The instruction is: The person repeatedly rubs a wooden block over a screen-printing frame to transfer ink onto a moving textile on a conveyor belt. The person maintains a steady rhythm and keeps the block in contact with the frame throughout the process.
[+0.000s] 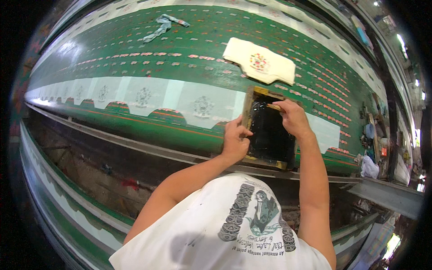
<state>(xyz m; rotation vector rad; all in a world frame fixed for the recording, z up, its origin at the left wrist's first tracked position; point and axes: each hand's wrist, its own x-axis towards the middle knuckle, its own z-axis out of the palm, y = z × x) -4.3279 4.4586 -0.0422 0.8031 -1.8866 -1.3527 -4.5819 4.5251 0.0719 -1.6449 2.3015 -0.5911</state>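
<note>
Black screen (269, 135) (yellow-patched frame (261, 91)), green table (198, 42)

Both hands (236, 139) (295, 119) are at a black framed panel (270, 132).

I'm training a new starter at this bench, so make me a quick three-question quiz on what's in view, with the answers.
1. True or false: the left hand is at the left side of the dark framed panel.
2. What colour is the printed cloth beyond that panel? A red; B cream; C black.
3. Fill in: the row of pale pieces lies on a ____ tabletop.

Key: 1 true; 2 B; 3 green.
</note>
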